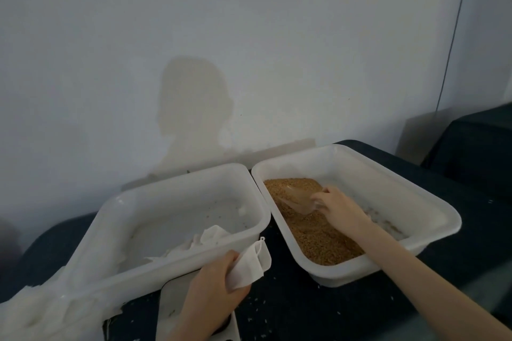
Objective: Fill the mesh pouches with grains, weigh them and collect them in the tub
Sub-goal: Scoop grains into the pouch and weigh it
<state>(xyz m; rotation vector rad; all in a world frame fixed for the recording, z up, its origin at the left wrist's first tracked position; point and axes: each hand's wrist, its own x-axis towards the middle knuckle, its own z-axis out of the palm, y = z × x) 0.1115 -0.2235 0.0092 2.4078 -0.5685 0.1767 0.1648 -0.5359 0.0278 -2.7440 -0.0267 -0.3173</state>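
Behind everything, a pale wall [249,36] fills the upper part of the view, with a soft head-shaped shadow on it and a thin dark cable [454,36] running down its right side. Below it a dark cloth-covered table [291,307] carries two white plastic tubs set side by side, their near corners almost touching. Loose pale grains are scattered on the dark cloth between and in front of them.

The left tub [155,271] holds a few crumpled white mesh pouches [205,238] near its front wall; more white fabric [41,310] is heaped outside its lower-left corner. The right tub [415,202] is partly filled with brown grains [313,232], piled toward its left side, with bare white floor showing at the right.

In front of the left tub lies a flat white scale [171,304], largely hidden by the left forearm.

The left hand [216,285] hovers over the scale at the left tub's front rim, fingers and thumb curled round an empty white mesh pouch [246,266], which looks flat and limp, its drawstring end [261,239] sticking up against the rim.

The right hand [338,207] reaches into the right tub, its fingers curled round the handle end of a translucent scoop [297,199] whose blade lies on the grain pile, tinted brown by what shows through it.
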